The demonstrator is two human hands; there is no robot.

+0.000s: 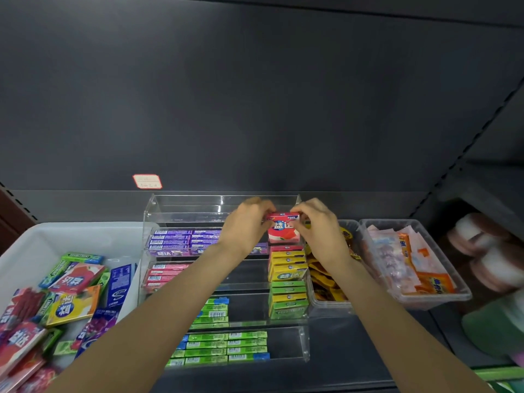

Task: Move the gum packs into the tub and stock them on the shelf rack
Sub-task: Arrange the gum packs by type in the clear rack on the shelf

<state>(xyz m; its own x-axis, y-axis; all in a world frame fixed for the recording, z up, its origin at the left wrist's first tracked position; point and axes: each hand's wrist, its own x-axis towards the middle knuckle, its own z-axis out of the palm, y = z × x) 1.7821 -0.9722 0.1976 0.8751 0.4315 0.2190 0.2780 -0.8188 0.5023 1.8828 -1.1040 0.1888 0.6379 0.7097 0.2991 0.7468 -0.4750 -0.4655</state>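
Stocking step rn: both hands, left hand & right hand, have a pinch grip on a red gum pack at the upper right tier of the clear shelf rack. Next imo: seat it straight in that slot, then grab more from the white tub, still plenty in there.

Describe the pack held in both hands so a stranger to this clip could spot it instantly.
Find the clear tiered rack at the shelf's middle, right of the white tub. At its upper right, the left hand and right hand pinch the red-and-white gum pack. It is the only pack held above the stacked yellow packs.
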